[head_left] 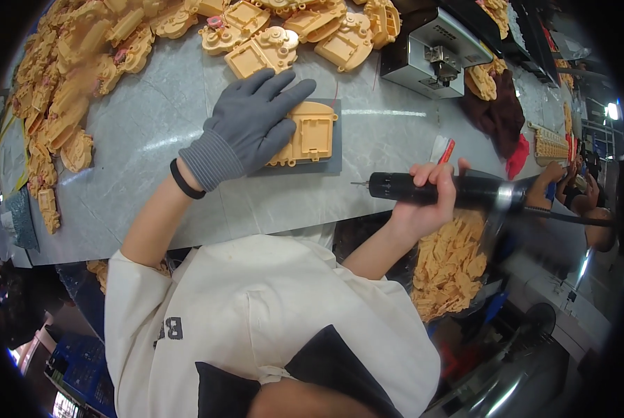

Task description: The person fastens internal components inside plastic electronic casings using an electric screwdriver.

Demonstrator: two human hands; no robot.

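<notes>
My left hand point(256, 125), in a grey knitted glove, rests with fingers stretched out over the left part of a yellow plastic housing point(317, 132). That housing has a square recess and lies on a dark grey pad point(334, 162) on the table; its left side is hidden under the glove. My bare right hand point(430, 195) is wrapped round a black electric screwdriver point(476, 191), held level to the right of the pad. The thin bit of the screwdriver points left, apart from the housing.
Many yellow plastic parts point(68, 76) are heaped at the left, with more housings point(343, 42) along the back. A silver-and-black screw feeder point(437, 59) stands back right. A red-and-white tube point(443, 150) lies near the screwdriver. Below the table edge is a bag of yellow parts point(451, 265).
</notes>
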